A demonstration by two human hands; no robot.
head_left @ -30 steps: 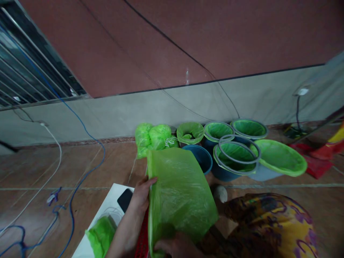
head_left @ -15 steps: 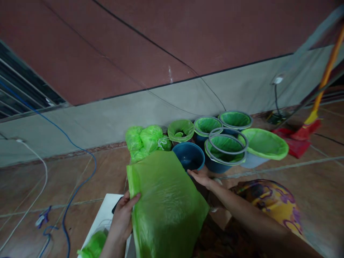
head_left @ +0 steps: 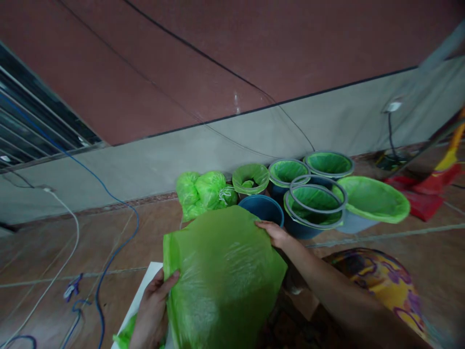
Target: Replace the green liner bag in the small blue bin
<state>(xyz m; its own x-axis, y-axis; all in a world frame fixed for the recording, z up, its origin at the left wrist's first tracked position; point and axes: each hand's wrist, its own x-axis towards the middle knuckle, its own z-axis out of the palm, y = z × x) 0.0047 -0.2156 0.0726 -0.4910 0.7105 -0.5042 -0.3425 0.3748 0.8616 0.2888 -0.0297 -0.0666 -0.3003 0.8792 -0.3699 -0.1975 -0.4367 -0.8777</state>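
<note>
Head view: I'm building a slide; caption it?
Left hand gripping a green bag, right hand at its edge, near lined bins.

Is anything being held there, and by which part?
A green bag: left hand grips its left edge; right hand is at its upper right edge, grip unclear.

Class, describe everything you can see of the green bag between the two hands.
The bag is bright green, of what looks like thin, shiny plastic, lightly creased, with a band along its left edge. It is spread out broad, its near end running out of the picture. The left hand pinches the left edge, thumb on top; the right hand is at the upper right edge. Whether its mouth is open cannot be told.
</note>
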